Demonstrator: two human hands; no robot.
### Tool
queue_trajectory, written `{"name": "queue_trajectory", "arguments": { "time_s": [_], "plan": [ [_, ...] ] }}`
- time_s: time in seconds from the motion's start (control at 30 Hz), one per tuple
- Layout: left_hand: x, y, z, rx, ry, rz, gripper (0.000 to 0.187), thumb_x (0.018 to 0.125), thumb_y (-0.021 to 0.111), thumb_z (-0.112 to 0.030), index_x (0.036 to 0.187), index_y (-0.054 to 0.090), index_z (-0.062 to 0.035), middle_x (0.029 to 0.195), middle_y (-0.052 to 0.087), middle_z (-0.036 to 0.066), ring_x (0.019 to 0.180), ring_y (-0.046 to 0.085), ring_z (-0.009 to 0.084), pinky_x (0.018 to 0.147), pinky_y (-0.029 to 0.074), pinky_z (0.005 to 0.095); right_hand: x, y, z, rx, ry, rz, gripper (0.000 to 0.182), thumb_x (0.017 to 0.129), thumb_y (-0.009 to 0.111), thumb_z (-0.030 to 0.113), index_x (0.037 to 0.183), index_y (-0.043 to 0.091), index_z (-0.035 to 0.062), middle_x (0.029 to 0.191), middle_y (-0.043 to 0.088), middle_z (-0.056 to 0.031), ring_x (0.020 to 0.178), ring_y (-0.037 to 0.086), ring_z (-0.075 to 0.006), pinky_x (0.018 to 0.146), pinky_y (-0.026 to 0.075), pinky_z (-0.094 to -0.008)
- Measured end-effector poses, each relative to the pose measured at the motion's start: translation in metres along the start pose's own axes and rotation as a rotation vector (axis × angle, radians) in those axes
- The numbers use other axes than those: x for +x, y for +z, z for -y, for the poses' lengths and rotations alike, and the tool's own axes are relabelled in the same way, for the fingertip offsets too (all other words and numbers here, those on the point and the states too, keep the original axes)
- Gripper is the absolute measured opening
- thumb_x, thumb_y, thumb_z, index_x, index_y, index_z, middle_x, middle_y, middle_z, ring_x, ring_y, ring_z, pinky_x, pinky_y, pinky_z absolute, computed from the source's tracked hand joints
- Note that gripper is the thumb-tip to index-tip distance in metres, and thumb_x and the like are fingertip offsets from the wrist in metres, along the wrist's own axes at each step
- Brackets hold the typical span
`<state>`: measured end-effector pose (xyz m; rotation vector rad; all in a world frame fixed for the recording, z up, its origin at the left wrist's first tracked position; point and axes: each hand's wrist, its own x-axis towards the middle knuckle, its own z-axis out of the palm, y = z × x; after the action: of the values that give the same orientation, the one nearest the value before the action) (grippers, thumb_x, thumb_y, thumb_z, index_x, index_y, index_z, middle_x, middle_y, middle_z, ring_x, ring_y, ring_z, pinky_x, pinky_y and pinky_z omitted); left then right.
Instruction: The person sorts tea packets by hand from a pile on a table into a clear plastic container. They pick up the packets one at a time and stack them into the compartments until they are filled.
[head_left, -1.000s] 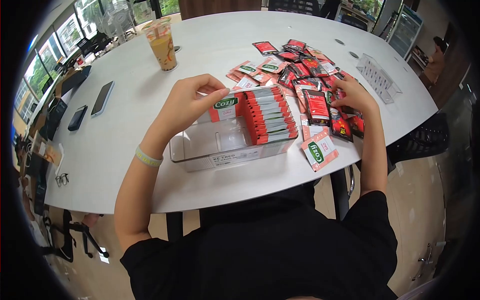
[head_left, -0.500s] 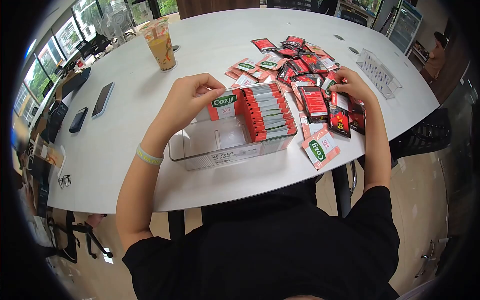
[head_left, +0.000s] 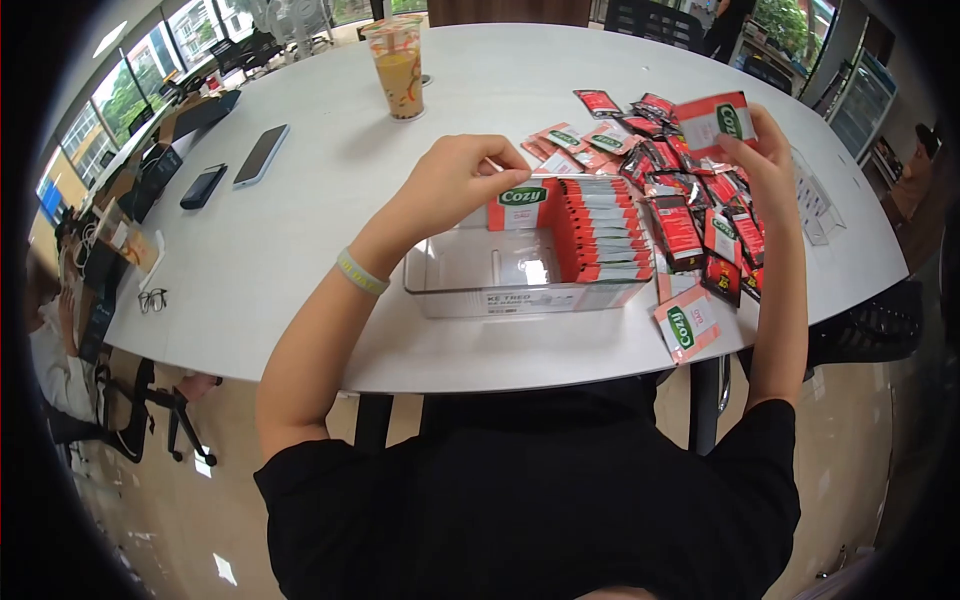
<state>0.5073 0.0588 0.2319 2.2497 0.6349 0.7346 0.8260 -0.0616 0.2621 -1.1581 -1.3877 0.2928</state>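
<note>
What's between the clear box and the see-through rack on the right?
A heap of red and pink sachets lies between the clear box and the rack; the right forearm also crosses that stretch. The head view shows it.

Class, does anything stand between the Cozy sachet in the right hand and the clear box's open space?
Yes: the loose sachets and the upright row in the clear box lie between that Cozy sachet and the space. The left hand is at the back rim.
</note>
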Motion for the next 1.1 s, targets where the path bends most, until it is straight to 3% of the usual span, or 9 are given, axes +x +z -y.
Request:
{"name": "queue_trajectory", "arguments": {
  "time_s": [0.17,0.23,0.33,0.37,0.47,0.5,0.77,1.0,1.1],
  "plan": [
    [0.002,-0.002,0.004,0.004,0.028,0.012,0.023,0.088,0.054,-0.019,0.09,0.062,0.002,0.078,0.063,0.004,0.073,0.055,0.0084,0.069,0.045,0.023,0.009,0.076,0.037,0.146,0.029,0.369,0.023,0.077,0.061,0.007,0.099,0.059,-0.0008,0.089,0.062,-0.0058,0.074,0.062,-0.0133,0.064,0.052,-0.0243],
    [0.002,-0.002,0.007,-0.037,0.05,-0.062,0.025,0.09,0.052,-0.021,0.092,0.061,0.002,0.078,0.063,0.005,0.074,0.056,0.0088,0.069,0.045,0.0236,0.012,0.102,0.044,-0.059,-0.014,0.66,0.018,0.076,0.062,0.008,0.092,0.062,-0.001,0.082,0.064,-0.006,0.068,0.06,-0.0123,0.059,0.048,-0.0247],
    [0.0,-0.011,0.003,-0.003,0.078,-0.144,0.028,0.093,0.047,-0.023,0.094,0.06,0.0022,0.08,0.063,0.005,0.076,0.057,0.0103,0.071,0.046,0.025,0.012,0.131,0.047,-0.316,-0.225,0.708,0.019,0.072,0.062,0.007,0.09,0.064,-0.0003,0.077,0.064,-0.0095,0.061,0.057,-0.0145,0.058,0.045,-0.0267],
    [-0.001,-0.015,0.002,0.075,0.085,-0.151,0.029,0.093,0.046,-0.023,0.095,0.06,0.0023,0.081,0.063,0.006,0.077,0.058,0.0112,0.071,0.047,0.0258,0.012,0.137,0.045,-0.432,-0.216,0.736,0.02,0.067,0.062,0.005,0.087,0.065,0.0009,0.078,0.063,-0.0119,0.064,0.059,-0.021,0.062,0.047,-0.031],
    [-0.001,-0.018,0.007,0.051,0.077,-0.112,0.031,0.093,0.046,-0.025,0.096,0.06,0.0019,0.08,0.063,0.007,0.076,0.059,0.0134,0.072,0.047,0.0261,0.008,0.148,0.038,-0.761,-0.447,0.637,0.018,0.065,0.062,0.004,0.082,0.065,0.0008,0.076,0.061,-0.0116,0.07,0.059,-0.0262,0.065,0.047,-0.0355],
    [-0.001,-0.018,0.007,0.052,0.071,-0.113,0.031,0.093,0.046,-0.025,0.096,0.06,0.0019,0.08,0.063,0.007,0.076,0.059,0.0134,0.072,0.047,0.0261,0.006,0.15,0.043,-0.793,-0.398,0.67,0.017,0.064,0.065,0.006,0.08,0.063,0.0012,0.079,0.059,-0.0105,0.078,0.059,-0.0283,0.068,0.047,-0.0386],
    [-0.002,-0.014,0.005,0.351,0.035,0.141,0.033,0.083,0.06,-0.027,0.104,0.065,-0.0032,0.082,0.066,0.015,0.069,0.059,0.0178,0.068,0.045,0.0273,0.003,0.159,0.035,-0.875,-0.433,0.627,0.028,0.062,0.072,0.013,0.085,0.058,0.0042,0.086,0.058,-0.0089,0.082,0.06,-0.0276,0.068,0.048,-0.0377],
    [-0.001,-0.015,0.004,0.335,-0.044,0.174,0.035,0.079,0.065,-0.026,0.106,0.065,-0.0042,0.077,0.065,0.014,0.068,0.059,0.0171,0.066,0.045,0.0267,0.005,0.159,0.024,-0.8,-0.427,0.623,0.027,0.065,0.073,0.022,0.079,0.056,0.0049,0.074,0.059,-0.0076,0.071,0.059,-0.0247,0.061,0.045,-0.0355],
    [0.0,-0.018,0.014,0.228,-0.021,0.193,0.035,0.076,0.066,-0.026,0.105,0.065,-0.0063,0.084,0.066,0.014,0.073,0.061,0.0235,0.07,0.047,0.031,0.006,0.157,0.026,-0.805,-0.377,0.664,0.027,0.065,0.073,0.022,0.077,0.057,0.0041,0.073,0.06,-0.0076,0.07,0.058,-0.0244,0.06,0.044,-0.0355]
  ]
}}
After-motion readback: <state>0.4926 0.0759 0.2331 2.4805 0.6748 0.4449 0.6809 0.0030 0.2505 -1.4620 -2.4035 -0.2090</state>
